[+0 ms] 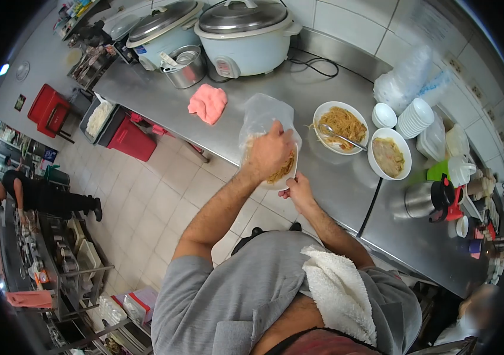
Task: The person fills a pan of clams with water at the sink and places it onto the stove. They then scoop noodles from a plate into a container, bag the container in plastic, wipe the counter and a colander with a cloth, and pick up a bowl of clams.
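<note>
A white bowl of noodles [280,171] sits at the counter's front edge, partly hidden by my left hand and a clear plastic bag [268,111]. My left hand [270,151] is over the bowl with its fingers curled on the bag. At the bowl's near rim, my right hand [299,192] grips the edge between thumb and fingers. Farther right stands a plate of noodles [342,121] with a metal spoon [346,139] resting in it. Beside that plate is a white bowl of pale food in broth [389,155].
Two rice cookers [241,44] and a metal pot [184,66] stand at the back left, near a pink cloth [208,103]. Stacked white bowls [415,118], a steel jug [423,198] and plastic bags [404,74] line the right. Another person [42,192] works far left.
</note>
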`<state>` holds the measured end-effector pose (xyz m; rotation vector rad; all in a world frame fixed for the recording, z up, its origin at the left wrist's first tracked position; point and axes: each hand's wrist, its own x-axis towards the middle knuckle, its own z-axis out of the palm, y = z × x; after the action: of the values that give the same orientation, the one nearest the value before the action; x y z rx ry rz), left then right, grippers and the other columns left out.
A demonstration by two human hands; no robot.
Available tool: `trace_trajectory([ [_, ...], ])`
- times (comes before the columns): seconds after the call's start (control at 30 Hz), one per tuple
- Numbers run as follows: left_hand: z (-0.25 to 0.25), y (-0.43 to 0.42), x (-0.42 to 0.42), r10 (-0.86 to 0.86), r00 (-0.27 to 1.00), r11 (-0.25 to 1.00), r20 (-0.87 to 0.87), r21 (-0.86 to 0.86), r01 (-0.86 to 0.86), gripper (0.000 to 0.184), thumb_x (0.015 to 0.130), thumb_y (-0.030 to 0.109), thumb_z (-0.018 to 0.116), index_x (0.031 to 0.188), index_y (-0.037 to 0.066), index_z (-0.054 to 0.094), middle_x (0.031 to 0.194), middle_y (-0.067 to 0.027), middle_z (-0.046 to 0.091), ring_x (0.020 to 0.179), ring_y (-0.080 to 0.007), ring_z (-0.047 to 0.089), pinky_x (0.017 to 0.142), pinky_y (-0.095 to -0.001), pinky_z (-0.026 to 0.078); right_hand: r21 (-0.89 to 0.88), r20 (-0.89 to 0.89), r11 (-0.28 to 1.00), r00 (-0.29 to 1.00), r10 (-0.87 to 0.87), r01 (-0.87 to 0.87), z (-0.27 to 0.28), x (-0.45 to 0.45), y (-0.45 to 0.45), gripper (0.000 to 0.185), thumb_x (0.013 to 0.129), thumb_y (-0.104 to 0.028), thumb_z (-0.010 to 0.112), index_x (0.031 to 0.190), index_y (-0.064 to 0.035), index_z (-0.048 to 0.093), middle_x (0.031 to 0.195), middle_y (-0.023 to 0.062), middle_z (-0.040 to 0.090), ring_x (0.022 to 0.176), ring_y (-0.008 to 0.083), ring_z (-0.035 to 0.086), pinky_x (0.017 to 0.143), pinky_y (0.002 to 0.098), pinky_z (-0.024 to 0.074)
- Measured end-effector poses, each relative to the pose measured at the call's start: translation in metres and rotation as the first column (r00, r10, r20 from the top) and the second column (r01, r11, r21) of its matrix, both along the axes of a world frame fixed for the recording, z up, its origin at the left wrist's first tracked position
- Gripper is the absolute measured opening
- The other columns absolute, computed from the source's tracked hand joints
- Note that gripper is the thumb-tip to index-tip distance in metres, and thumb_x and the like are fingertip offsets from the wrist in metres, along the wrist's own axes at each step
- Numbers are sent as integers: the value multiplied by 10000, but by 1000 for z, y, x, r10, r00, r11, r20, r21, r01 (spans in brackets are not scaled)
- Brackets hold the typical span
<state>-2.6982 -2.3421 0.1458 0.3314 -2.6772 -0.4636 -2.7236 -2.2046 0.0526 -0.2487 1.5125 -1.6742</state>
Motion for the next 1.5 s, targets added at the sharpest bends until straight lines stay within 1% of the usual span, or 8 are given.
trace_trajectory([
  [0.33,-39,38,64,-5,986,996,-167,83,19,332,750,171,653,1077,146,600,882,-66,515,666,-239,601,523,-365,498,-147,222,958,953,-209,244,8,-4,-21,203,838,-50,425,1027,14,466,829,119,578,610,162,567,501,267,453],
  [0.73,-71,8,106,380,788,922,-485,268,-280,310,721,16,649,1013,61,553,998,-120,489,868,-282,509,822,-373,412,-318,170,946,985,-3,58,30,-8,-27,217,815,-16,442,1028,20,439,852,132,580,625,184,568,523,288,441],
  [0.97,-81,113,107,335,891,561,-308,825,74,174,803,43,627,959,18,555,920,-90,542,794,-215,552,708,-295,461,-394,151,919,985,84,-18,24,-7,-45,188,816,-26,469,994,19,507,847,114,600,627,192,592,546,297,469],
  [1.07,-41,158,133,23,874,797,-486,536,278,207,823,88,627,1006,21,557,899,-73,533,823,-188,540,755,-285,446,-346,217,902,913,345,-258,8,-4,-35,180,827,-44,478,985,23,533,830,95,611,625,189,598,566,298,485],
  [1.13,-60,159,171,191,883,784,-429,608,126,253,846,115,603,1086,46,559,1020,-70,525,924,-182,532,827,-309,431,-389,156,846,879,450,-365,0,15,-32,188,837,-81,490,988,18,546,808,80,612,633,182,598,564,290,485],
  [1.2,-73,168,223,889,348,369,-297,916,-159,434,866,193,585,1262,90,440,1230,-72,450,1087,-190,476,889,-353,414,-349,29,837,888,459,-421,11,56,-20,197,847,-117,495,993,2,554,812,79,613,623,172,588,548,281,475],
  [1.37,-81,217,293,978,101,124,-180,903,411,659,895,359,521,1395,144,150,1360,-65,321,1194,-192,379,915,-382,402,-241,-170,444,488,856,-863,10,149,11,206,860,-138,504,1016,-15,556,844,64,614,660,140,586,554,270,467],
  [1.5,-84,277,359,941,-173,339,-292,816,467,599,906,378,497,1370,110,230,1310,-78,386,1156,-187,425,918,-371,410,-79,-147,270,279,949,-960,19,261,69,207,859,-76,457,1029,-3,549,917,77,610,754,146,590,603,270,477],
])
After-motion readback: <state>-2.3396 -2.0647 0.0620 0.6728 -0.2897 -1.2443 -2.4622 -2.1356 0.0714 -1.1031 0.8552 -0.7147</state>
